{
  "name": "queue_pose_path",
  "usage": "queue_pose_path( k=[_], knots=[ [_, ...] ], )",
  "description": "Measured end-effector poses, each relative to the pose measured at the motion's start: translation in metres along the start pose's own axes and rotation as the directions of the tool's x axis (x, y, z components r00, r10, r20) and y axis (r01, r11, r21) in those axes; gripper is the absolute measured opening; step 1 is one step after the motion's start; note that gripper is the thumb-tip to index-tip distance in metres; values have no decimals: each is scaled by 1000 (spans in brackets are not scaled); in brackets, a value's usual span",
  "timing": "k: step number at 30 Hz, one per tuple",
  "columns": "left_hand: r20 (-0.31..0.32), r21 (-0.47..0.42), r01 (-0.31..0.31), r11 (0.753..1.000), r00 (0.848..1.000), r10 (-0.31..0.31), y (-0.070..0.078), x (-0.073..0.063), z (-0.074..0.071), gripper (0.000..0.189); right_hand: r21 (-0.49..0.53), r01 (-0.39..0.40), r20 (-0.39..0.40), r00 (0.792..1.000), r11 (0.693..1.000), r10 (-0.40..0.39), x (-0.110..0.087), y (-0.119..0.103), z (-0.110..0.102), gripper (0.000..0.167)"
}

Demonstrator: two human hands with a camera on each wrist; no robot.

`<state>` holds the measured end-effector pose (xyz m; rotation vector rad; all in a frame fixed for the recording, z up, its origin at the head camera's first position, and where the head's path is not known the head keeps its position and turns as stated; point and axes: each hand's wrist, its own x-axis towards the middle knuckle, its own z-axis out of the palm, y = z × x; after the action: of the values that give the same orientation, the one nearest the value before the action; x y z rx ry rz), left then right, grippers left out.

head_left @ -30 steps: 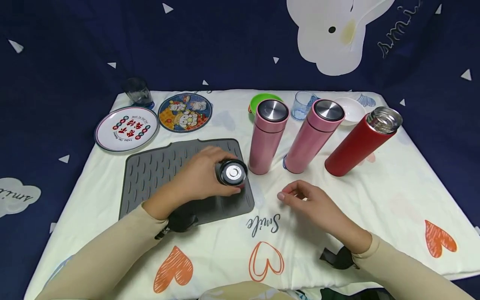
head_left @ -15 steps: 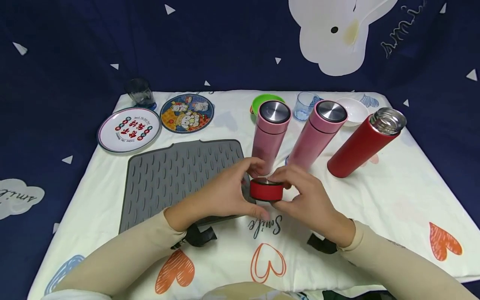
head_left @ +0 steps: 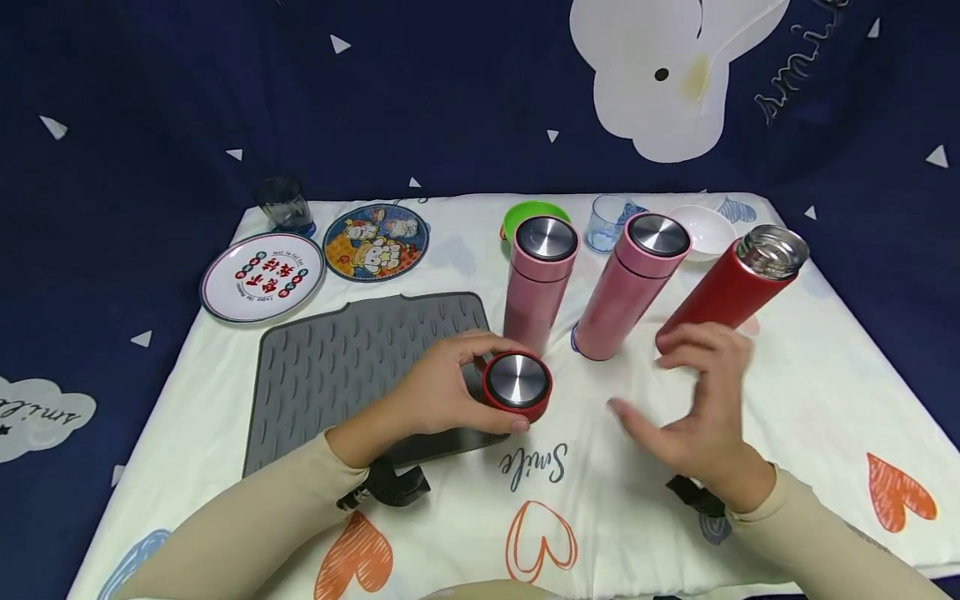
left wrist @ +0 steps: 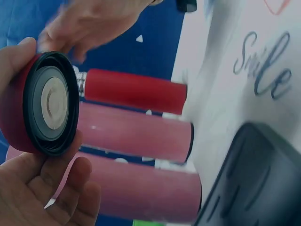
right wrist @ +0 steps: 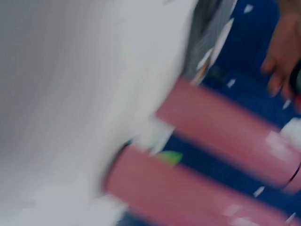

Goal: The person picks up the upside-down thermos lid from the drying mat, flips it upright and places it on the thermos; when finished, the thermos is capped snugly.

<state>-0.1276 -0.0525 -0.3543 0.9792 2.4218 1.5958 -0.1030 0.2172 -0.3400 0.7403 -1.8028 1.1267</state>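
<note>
My left hand (head_left: 450, 387) pinches a red thermos lid (head_left: 519, 385) between thumb and fingers, its steel top facing up, above the right edge of the grey mat. In the left wrist view the lid's black-rimmed underside (left wrist: 51, 103) shows. My right hand (head_left: 697, 408) holds nothing; its fingers are spread with the thumb apart, just in front of the red thermos (head_left: 727, 287). That thermos stands without a lid, its steel mouth bare. Two pink thermoses, the left one (head_left: 542, 283) and the right one (head_left: 630, 287), stand capped between the lid and the red thermos.
A grey ridged mat (head_left: 322, 375) lies on the left of the white-covered table. Behind it are a white plate (head_left: 262, 275), a patterned round plate (head_left: 377, 242) and a dark glass (head_left: 283, 204). A green bowl (head_left: 534, 212), a clear glass (head_left: 604, 223) and a white bowl (head_left: 705, 229) stand at the back.
Both hands were together at the red lid half a second ago. Now the left hand alone holds it, steel top up, and the right hand has moved right toward the red thermos.
</note>
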Motion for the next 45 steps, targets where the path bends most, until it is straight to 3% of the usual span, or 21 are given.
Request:
queue_pose_path(
  k=[1, 2, 3, 4, 5, 6, 7, 8, 9, 10, 11, 12, 14, 17, 21, 26, 28, 32, 38, 41, 45],
  knots=[
    [-10, 5, 7, 1000, 1000, -6, -1, -1, -2, 64, -17, -129, -104, 987, 992, 126, -2, 5, -8, 50],
    [-20, 12, 13, 1000, 1000, -12, -3, -3, -4, 64, -18, -280, -185, 944, 960, 272, -4, 11, -16, 51],
    [-27, 17, 20, 1000, 999, -20, -4, -4, -7, 64, -10, -446, -228, 872, 895, 432, -6, 18, -24, 58],
    [-35, 17, 22, 1000, 999, -21, -5, -5, -9, 64, -1, -606, -227, 775, 795, 590, -8, 27, -33, 69],
    [-42, 20, 23, 1000, 999, -22, -5, -5, -11, 63, -22, -739, -192, 664, 673, 723, -10, 36, -40, 81],
    [-48, 20, 21, 1000, 999, -20, -6, -5, -13, 63, -75, -834, -127, 551, 546, 825, -11, 47, -47, 89],
    [-53, 18, 18, 1000, 998, -17, -7, -5, -14, 63, -104, -890, -54, 450, 443, 891, -13, 60, -52, 95],
    [-57, 16, 13, 1000, 998, -12, -7, -5, -15, 63, -122, -923, 20, 364, 364, 931, -14, 72, -55, 99],
    [-58, 8, 7, 1000, 998, -6, -8, -5, -15, 62, -130, -942, 94, 300, 310, 949, -16, 84, -56, 101],
    [-57, 0, 1, 1000, 998, -1, -9, -4, -15, 62, -141, -950, 159, 256, 279, 954, -18, 95, -58, 102],
    [-54, -6, -4, 1000, 999, 4, -10, -4, -14, 62, -151, -952, 205, 235, 268, 950, -21, 104, -59, 100],
    [-50, -15, -8, 1000, 999, 7, -11, -4, -13, 61, -164, -949, 235, 227, 269, 945, -23, 112, -61, 99],
    [-45, -35, -13, 999, 999, 11, -13, -4, -12, 61, -219, -929, 262, 239, 299, 935, -29, 122, -63, 92],
    [-52, -50, -9, 999, 999, 6, -12, -5, -13, 60, -384, -839, 279, 291, 384, 915, -35, 120, -69, 84],
    [-64, -54, -3, 999, 998, 0, -5, -7, -17, 59, -485, -700, 372, 377, 524, 848, -44, 94, -68, 67],
    [-93, -55, -80, 995, 993, 75, 19, -2, -17, 62, -396, -602, 538, 459, 693, 707, -51, 58, -48, 59],
    [-111, -50, -130, 990, 986, 124, 32, 5, -16, 62, -353, -571, 586, 482, 741, 651, -52, 50, -35, 61],
    [-141, -59, -186, 981, 974, 176, 55, 27, -13, 61, -335, -502, 635, 505, 797, 585, -53, 40, -14, 67],
    [-170, -84, -243, 966, 959, 227, 74, 53, 6, 64, -319, -501, 662, 490, 805, 567, -54, 36, -1, 75],
    [-154, -6, -233, 972, 961, 229, 76, 62, 15, 64, -301, -499, 677, 488, 812, 551, -53, 37, 2, 75],
    [-112, 109, -243, 964, 960, 255, 77, 74, 22, 64, -276, -498, 679, 504, 822, 533, -49, 38, 1, 78]
  ],
)
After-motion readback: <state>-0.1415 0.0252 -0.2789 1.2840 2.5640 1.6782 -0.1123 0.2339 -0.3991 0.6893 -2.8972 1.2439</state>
